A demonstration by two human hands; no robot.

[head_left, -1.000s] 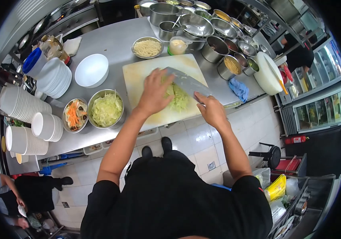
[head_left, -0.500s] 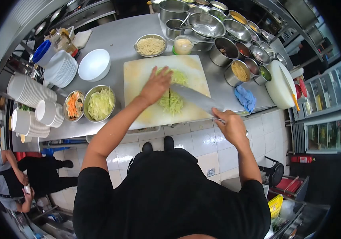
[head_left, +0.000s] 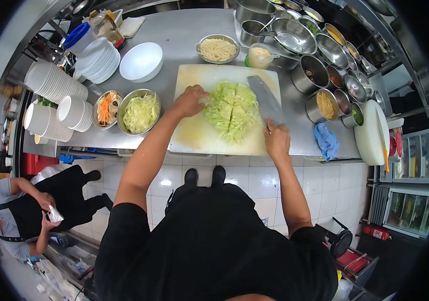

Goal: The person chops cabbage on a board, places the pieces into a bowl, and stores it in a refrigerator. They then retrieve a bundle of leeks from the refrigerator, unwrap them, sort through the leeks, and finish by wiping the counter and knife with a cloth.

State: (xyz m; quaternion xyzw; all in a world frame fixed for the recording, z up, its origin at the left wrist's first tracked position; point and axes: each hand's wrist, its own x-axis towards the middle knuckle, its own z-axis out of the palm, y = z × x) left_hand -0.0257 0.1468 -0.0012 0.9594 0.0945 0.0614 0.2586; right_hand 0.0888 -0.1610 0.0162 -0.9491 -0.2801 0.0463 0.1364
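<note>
The chopped cabbage (head_left: 230, 113) lies loose in a mound on the middle of the cutting board (head_left: 189, 143), split by a narrow gap, its near end close to the board's near edge. That edge runs along the near edge of the surface (head_left: 174, 30), so a hard sweep or chop toward the body could spill shreds onto the floor (head_left: 234, 173). At the mound's left side is the left hand (head_left: 190, 102), part open with fingers loosely bent, holding nothing that shows; whether the fingertips touch the shreds is unclear. Straight fingertips, rather than tucked ones, would be the likeliest to be cut if the blade crossed the pile. On the right side, the right hand (head_left: 277, 139) is closed around the handle of the broad knife (head_left: 266, 98), near the board's right edge, with the blade slanting toward the far right corner. Wet bits under the blade could make it skid, and a loose grip would worsen that. Beyond the far edge stand a bowl of noodles (head_left: 218, 49) and a sauce tub (head_left: 258, 56); the tub is close enough to be knocked by a wide swing of the tip. The blue cloth (head_left: 326, 141), right of the board near the surface's near edge, could slip off if brushed.
</note>
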